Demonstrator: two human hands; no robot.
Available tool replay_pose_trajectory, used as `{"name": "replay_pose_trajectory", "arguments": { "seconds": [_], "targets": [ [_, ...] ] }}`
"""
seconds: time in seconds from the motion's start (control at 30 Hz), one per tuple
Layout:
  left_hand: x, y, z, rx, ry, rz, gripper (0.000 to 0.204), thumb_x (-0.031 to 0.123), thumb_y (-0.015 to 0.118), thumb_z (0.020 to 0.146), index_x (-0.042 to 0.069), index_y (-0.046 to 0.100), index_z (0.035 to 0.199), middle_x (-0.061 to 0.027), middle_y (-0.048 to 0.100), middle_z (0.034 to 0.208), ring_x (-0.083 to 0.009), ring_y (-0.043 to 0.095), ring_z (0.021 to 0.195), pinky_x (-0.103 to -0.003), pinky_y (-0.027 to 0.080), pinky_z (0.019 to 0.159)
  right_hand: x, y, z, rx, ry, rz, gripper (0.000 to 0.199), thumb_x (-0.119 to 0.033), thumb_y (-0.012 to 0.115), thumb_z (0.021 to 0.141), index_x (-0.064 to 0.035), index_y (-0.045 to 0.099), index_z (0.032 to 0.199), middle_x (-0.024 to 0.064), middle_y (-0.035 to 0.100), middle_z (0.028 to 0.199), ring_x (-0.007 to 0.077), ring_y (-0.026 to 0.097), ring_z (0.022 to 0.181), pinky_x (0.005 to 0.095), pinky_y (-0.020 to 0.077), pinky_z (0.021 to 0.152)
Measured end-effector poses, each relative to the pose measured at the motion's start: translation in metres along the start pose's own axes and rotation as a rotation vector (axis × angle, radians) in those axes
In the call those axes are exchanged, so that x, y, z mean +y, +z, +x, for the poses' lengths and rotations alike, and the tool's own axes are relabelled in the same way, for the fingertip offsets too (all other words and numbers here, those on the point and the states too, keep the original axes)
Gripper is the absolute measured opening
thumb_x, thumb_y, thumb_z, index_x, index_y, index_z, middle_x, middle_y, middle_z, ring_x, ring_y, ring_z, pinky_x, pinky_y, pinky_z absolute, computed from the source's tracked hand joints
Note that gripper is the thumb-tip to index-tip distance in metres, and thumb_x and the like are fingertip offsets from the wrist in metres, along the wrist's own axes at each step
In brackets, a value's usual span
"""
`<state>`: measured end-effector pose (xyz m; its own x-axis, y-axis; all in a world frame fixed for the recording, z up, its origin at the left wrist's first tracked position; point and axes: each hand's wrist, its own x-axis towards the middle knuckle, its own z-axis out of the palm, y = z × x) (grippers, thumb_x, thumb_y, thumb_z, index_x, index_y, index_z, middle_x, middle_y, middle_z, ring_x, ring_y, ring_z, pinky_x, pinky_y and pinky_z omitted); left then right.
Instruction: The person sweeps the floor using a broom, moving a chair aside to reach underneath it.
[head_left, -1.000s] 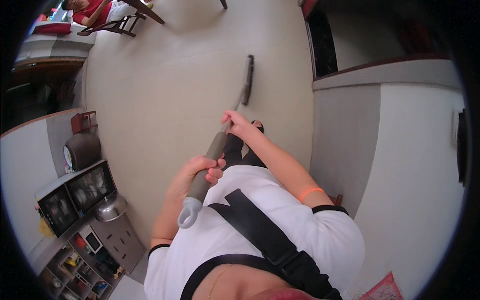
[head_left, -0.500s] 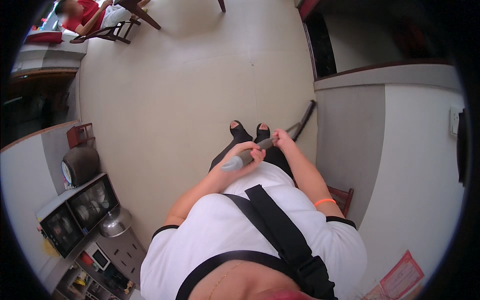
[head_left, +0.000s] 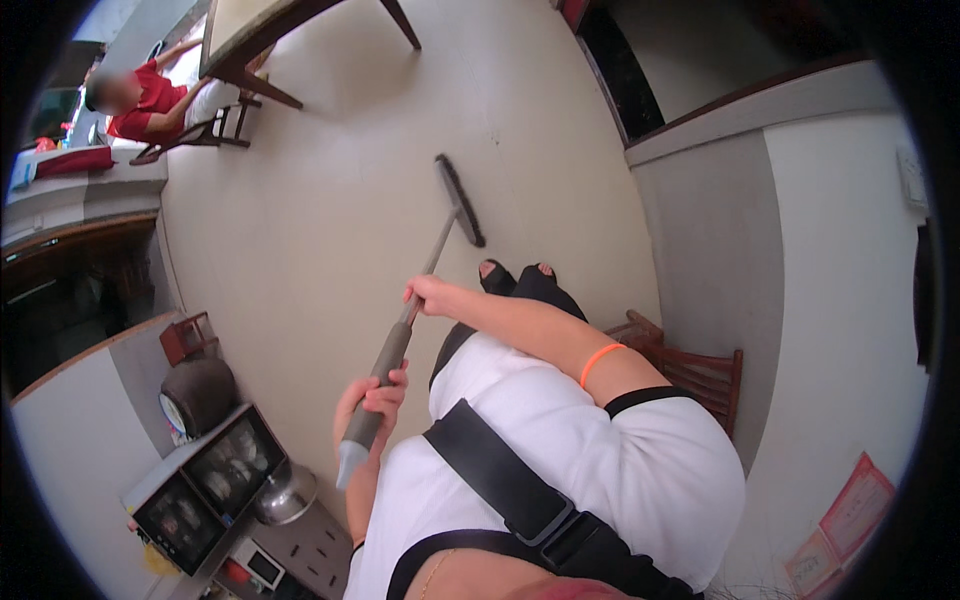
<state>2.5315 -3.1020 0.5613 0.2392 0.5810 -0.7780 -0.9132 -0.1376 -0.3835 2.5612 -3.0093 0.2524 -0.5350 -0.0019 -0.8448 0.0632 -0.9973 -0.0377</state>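
Legible lettering: none.
A red-bordered sheet (head_left: 858, 507) and a paler pink sheet (head_left: 812, 567), side by side on the white part of the wall (head_left: 840, 300), well apart from the edge of the grey band (head_left: 708, 250), bear marks too small and blurred to read.

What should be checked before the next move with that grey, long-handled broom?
1. Left hand wrapped around the thick grey-brown grip: ok.
2. Right hand on the slim grey shaft: ok.
3. Long, dark-bristled broom head apart from the black open-toed shoes: ok.
4. Bristles pressed against the pale floor: cannot tell from above.
5. Right arm apart from the brown slatted wooden chair: cannot tell; the arm partly hides it.
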Motion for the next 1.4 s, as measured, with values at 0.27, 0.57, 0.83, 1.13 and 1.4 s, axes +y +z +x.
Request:
{"name": "replay_pose_trajectory", "arguments": {
  "seconds": [0.27,0.57,0.83,1.13,1.4],
  "targets": [
    [-0.014,0.055,0.01,-0.141,-0.172,0.223,0.05,-0.002,0.039,0.079,-0.01,0.017,0.124,-0.013,0.036,0.096,-0.0104,0.042,0.066,-0.019,0.044,0.054,-0.089,-0.009,-0.077,-0.079,-0.214,0.254,0.007,0.002,0.042,0.075,0.0005,0.046,0.07,0.0107,0.049,0.063,0.0197,0.052,0.055,0.0319,0.0459,0.049],
    [-0.088,0.138,0.178,-0.192,-0.391,0.11,0.054,-0.003,0.038,0.077,-0.014,0.01,0.122,-0.0162,0.036,0.093,-0.0131,0.045,0.062,-0.02,0.048,0.051,-0.261,-0.159,-0.139,-0.037,-0.51,0.475,0.008,-0.002,0.044,0.076,0.0018,0.046,0.07,0.0139,0.054,0.067,0.0235,0.055,0.065,0.0337,0.0468,0.065],
    [-0.159,0.219,0.332,0.039,-0.395,0.27,0.041,0.002,0.046,0.08,-0.016,0.028,0.112,-0.0156,0.044,0.089,-0.0116,0.048,0.062,-0.018,0.049,0.053,-0.375,-0.283,-0.126,0.103,-0.504,0.514,0.009,-0.005,0.042,0.077,0.0036,0.045,0.077,0.0167,0.052,0.075,0.0291,0.055,0.067,0.0408,0.0472,0.064],
    [-0.18,0.276,0.387,0.073,-0.36,0.134,0.03,0.001,0.046,0.08,-0.013,0.031,0.102,-0.0138,0.045,0.084,-0.0127,0.05,0.06,-0.019,0.049,0.051,-0.435,-0.291,-0.112,0.302,-0.453,0.362,0.023,-0.002,0.031,0.08,0.0053,0.033,0.101,0.0218,0.053,0.086,0.0269,0.055,0.066,0.0371,0.0491,0.055],
    [-0.178,0.284,0.338,0.001,-0.408,0.172,0.039,0.002,0.043,0.081,-0.016,0.026,0.112,-0.0125,0.04,0.086,-0.0117,0.046,0.063,-0.019,0.048,0.052,-0.43,-0.234,-0.155,0.147,-0.328,0.152,0.017,0.0,0.032,0.078,0.0002,0.043,0.066,0.0146,0.051,0.07,0.0198,0.05,0.06,0.0261,0.0391,0.043]
  ]
}}
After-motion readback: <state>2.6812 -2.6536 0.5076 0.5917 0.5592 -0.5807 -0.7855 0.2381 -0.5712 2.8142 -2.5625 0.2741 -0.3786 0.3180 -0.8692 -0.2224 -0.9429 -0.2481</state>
